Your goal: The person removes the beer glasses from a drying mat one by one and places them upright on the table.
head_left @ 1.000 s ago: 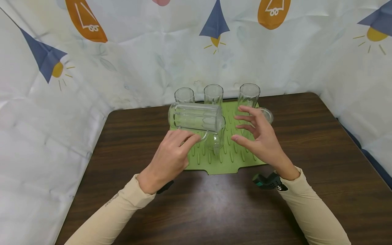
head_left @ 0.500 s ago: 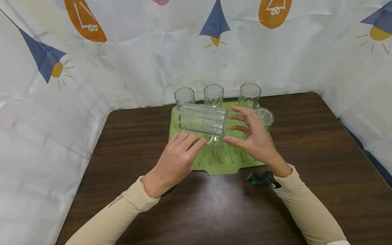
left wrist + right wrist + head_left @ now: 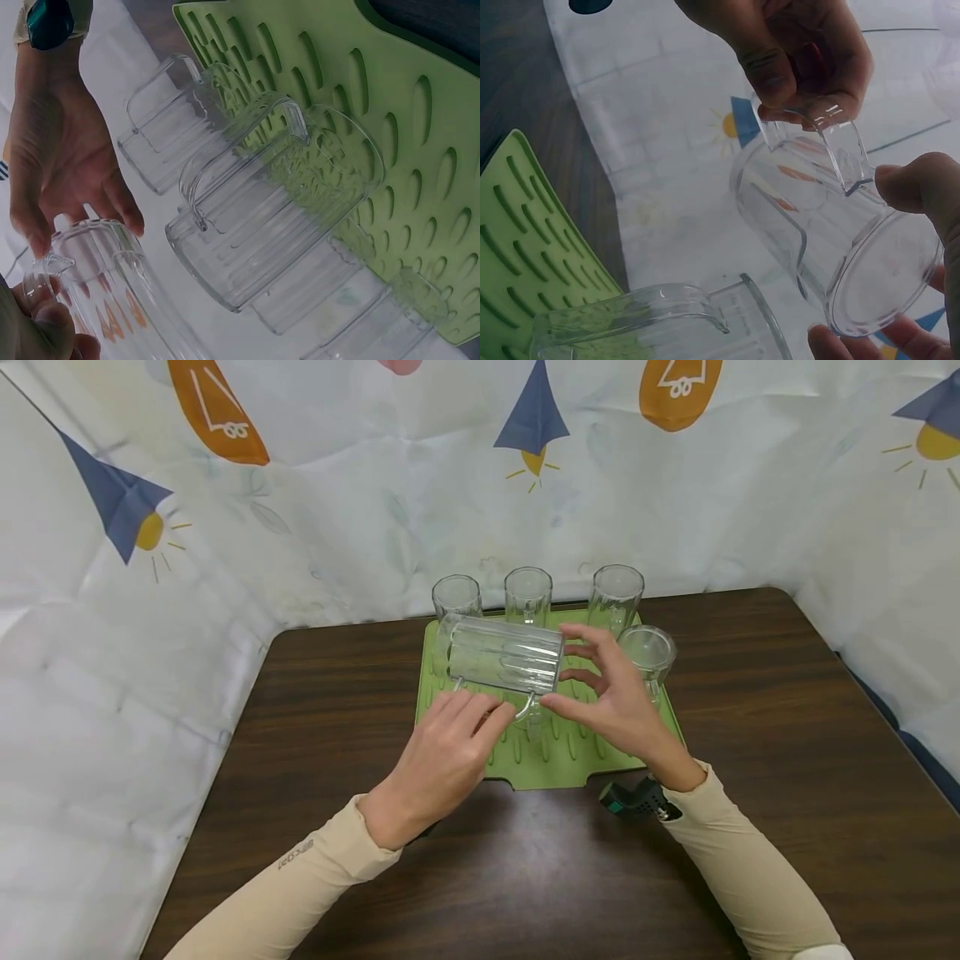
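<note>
A clear glass mug [image 3: 502, 653] lies sideways in the air over the green drying mat [image 3: 551, 774]. My left hand [image 3: 442, 756] grips its handle from below, which the right wrist view shows closely, with the thumb and curled fingers of that left hand [image 3: 810, 52] around the handle. At the mug's right end, my right hand [image 3: 615, 706] holds the edge between thumb and fingers. Through the glass in the left wrist view, fingers of this right hand [image 3: 67, 150] show around that end. Another glass mug [image 3: 534, 718] stands on the mat, mostly hidden behind the held one.
Along the mat's back edge stand a left glass mug [image 3: 457, 593], a middle glass mug [image 3: 528, 589] and a right glass mug [image 3: 617, 593]. One more glass mug [image 3: 648, 652] stands near the mat's right edge. The dark wooden table [image 3: 337, 693] meets a white patterned curtain [image 3: 360, 527] behind.
My left hand has carried the mug to the right. My right hand has moved left, and its spread thumb and fingers have come onto the mug's right end.
</note>
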Motion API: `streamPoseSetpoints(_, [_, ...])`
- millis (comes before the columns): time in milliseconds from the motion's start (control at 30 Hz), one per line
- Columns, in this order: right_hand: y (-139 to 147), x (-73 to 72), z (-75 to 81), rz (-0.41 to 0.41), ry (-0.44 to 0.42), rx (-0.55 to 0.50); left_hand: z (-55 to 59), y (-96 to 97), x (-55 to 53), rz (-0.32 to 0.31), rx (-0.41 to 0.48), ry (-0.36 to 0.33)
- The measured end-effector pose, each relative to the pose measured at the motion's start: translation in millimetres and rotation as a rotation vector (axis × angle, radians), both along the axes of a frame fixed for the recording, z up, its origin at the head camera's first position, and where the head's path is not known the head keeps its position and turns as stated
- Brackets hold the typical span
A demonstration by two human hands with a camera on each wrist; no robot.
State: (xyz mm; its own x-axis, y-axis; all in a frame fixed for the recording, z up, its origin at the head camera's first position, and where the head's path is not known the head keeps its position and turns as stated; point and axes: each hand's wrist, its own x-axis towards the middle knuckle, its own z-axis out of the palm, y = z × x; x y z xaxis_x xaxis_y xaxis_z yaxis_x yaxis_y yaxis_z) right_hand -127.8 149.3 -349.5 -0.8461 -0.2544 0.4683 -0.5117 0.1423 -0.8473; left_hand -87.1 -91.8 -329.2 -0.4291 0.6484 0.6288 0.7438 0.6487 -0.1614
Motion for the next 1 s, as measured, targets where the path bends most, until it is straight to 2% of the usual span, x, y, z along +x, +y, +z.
streamPoseSetpoints(300, [-1.4,1.4,-1.4,0.005,-0.008,-0.019,-5.5,-2.3,4.0,-0.002,-0.001,0.000])
streamPoseSetpoints(433, [-1.3,0.9,-1.7,-0.009,0.009,-0.029,-7.0,-5.3,4.7,-0.041,0.040,-0.029])
streamPoseSetpoints(567, [-0.9,-0.4,-0.3,-0.020,0.036,-0.050,-5.9,-8.2,3.6,-0.091,0.116,-0.047])
streamPoseSetpoints(667, [-0.3,-1.2,2.1,-0.029,0.041,-0.068,-4.6,-9.1,0.5,-0.128,0.222,-0.032])
streamPoseSetpoints(867, [2.6,-0.4,5.6,-0.047,0.016,-0.106,-9.7,-9.0,-8.0,-0.179,0.547,-0.019])
streamPoseSetpoints(933, [3.3,0.6,6.0,-0.051,0.012,-0.103,-14.3,-9.3,-8.6,-0.167,0.654,-0.053])
streamPoseSetpoints(1000, [3.4,1.4,6.5,-0.052,0.012,-0.102,-19.3,-9.6,-7.9,-0.151,0.762,-0.120])
